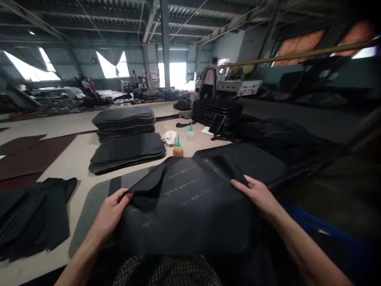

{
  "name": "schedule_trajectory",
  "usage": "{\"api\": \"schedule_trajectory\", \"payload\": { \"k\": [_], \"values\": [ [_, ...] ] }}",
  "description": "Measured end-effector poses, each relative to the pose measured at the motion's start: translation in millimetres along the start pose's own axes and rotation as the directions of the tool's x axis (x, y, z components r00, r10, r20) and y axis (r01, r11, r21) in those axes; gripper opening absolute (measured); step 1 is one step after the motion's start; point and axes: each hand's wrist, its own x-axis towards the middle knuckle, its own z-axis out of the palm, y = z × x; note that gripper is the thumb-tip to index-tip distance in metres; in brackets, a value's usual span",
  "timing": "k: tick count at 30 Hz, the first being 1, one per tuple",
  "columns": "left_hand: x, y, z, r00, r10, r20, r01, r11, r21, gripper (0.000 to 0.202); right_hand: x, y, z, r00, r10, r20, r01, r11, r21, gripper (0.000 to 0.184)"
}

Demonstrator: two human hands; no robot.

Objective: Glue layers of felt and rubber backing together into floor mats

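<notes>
Tabletop (70, 161), broad and pale beige, runs beyond and to the left of a large flexible black sheet (184, 216) marked with faint rows of whitish print. The sheet is held up close in front of the person, over the near side of the tabletop, its left and right sides buckled into folds; whether its underside rests on anything cannot be told. Left of the sheet lies a heap of loose black cloth (35, 214), and partly behind the sheet's left side a flat grey-green panel (85, 210). Beyond the sheet, to the right, is a thick stack of black panels (218, 107); beyond it, to the left, a low stack of smooth black panels (127, 149). At the sheet's left edge the bare left hand (110, 211) pinches the material between thumb and fingers; at its right side the bare right hand (258, 194) is closed on the edge likewise. Beyond the sheet's far edge sit a crumpled white rag (170, 138), a green-nozzled bottle of amber liquid (177, 151) nearest the sheet, and a green-nozzled translucent whitish bottle (190, 135) farther off
</notes>
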Motion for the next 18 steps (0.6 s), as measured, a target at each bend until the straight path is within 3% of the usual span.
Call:
{"api": "schedule_trajectory", "payload": {
  "k": [2,5,9,11,14,16,18],
  "values": [
    [-10.9,-21.4,-33.4,0.992,-0.081,-0.095,0.08,0.997,-0.011,0.056,16.1,0.0,41.1,0.989,-0.015,0.147,0.016,1.0,-0.01,0.053],
    [-23.0,-50.2,-73.9,0.948,-0.202,-0.244,0.2,0.979,-0.034,0.059,40.4,2.0,94.7,0.929,-0.056,0.366,0.05,0.998,0.024,0.051],
    [-24.0,-79.0,-107.8,0.885,-0.199,-0.42,0.261,0.961,0.093,0.054,66.6,12.2,143.8,0.873,-0.116,0.475,0.086,0.993,0.085,0.053],
    [-19.5,-89.8,-117.5,0.88,-0.157,-0.448,0.286,0.929,0.236,0.054,74.0,20.9,158.7,0.877,-0.147,0.457,0.147,0.988,0.034,0.055],
    [-13.0,-100.5,-125.0,0.886,-0.079,-0.457,0.319,0.819,0.477,0.051,77.3,33.7,169.3,0.899,-0.216,0.381,0.312,0.927,-0.209,0.06],
    [-11.1,-103.1,-126.0,0.886,-0.046,-0.461,0.325,0.771,0.548,0.052,76.5,39.7,170.3,0.898,-0.277,0.342,0.404,0.827,-0.39,0.062],
    [-10.9,-103.0,-124.4,0.878,-0.039,-0.478,0.322,0.787,0.527,0.056,75.4,43.6,168.7,0.886,-0.307,0.348,0.449,0.752,-0.481,0.063]
  ]
}}
